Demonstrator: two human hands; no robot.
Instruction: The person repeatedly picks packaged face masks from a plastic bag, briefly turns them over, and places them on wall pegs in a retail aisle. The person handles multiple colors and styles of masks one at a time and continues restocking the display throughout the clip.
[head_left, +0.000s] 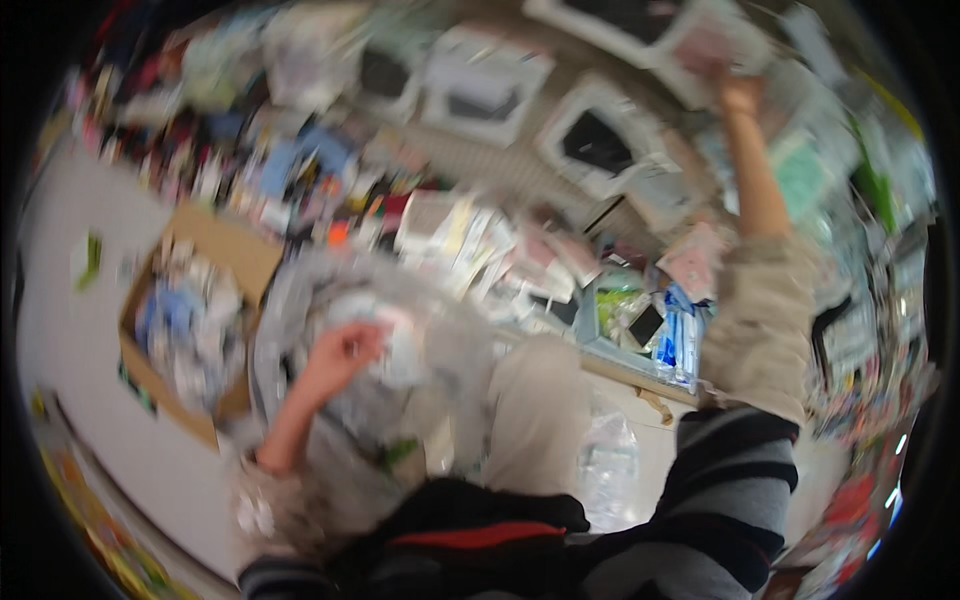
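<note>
My right hand (739, 90) reaches far out at the upper right, at a pinkish packet (705, 51) among clear plastic packaging; blur hides whether the fingers hold it. Over a large grey plastic bag (450, 315) at the lower left, my left hand (349, 352) hovers with bent fingers, and its grip is unclear. Whitish wrappings show inside that bag. Between my arms, a grey bin (600, 345) holds blue-and-white packets (679, 337) and green packets (616, 304). Stacked pale packets (457, 236) lie left of the bin.
An open cardboard box (225, 244) with crumpled plastic stands on the floor at left. White-framed packages with dark centres (596, 142) line the shelf ahead. Many small mixed goods (300, 165) are heaped at upper left. A clear plastic bag (609, 465) lies near my knee.
</note>
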